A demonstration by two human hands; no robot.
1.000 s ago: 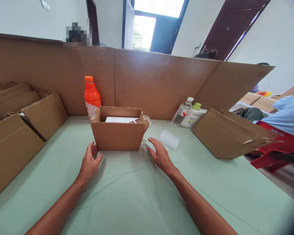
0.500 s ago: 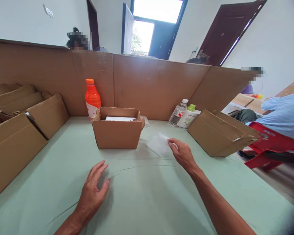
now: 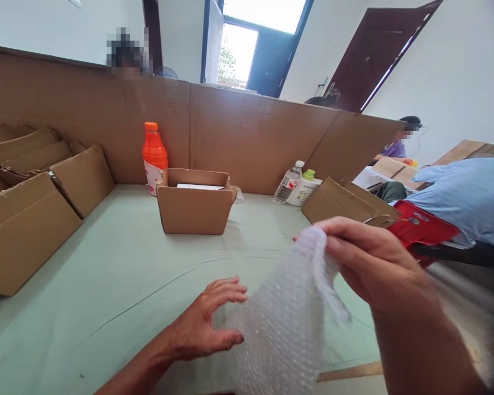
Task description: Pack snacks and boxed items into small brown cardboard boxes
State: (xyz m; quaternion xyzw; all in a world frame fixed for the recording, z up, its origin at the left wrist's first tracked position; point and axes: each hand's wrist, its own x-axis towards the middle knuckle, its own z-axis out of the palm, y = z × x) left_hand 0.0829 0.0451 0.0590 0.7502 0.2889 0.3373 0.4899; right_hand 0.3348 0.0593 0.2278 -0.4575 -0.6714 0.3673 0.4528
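Observation:
My right hand [image 3: 370, 263] is raised close to the camera and pinches the top edge of a sheet of clear bubble wrap [image 3: 284, 323], which hangs down from it. My left hand [image 3: 201, 323] is open, fingers stretched out, just left of the hanging sheet and touching or nearly touching its lower part above the pale green table [image 3: 119, 274]. A small open cardboard box [image 3: 193, 206] with something white inside stands further back in the middle of the table.
An orange bottle [image 3: 153, 156] stands behind the small box. A clear water bottle [image 3: 287, 184] and a white bottle with a green cap [image 3: 302, 189] stand at the cardboard partition [image 3: 251, 137]. Cardboard boxes lie left [image 3: 28, 219] and right [image 3: 346, 203]. People sit at the right.
My right hand has lifted the bubble wrap off the table and brought it close to me. My left hand slid right toward the sheet.

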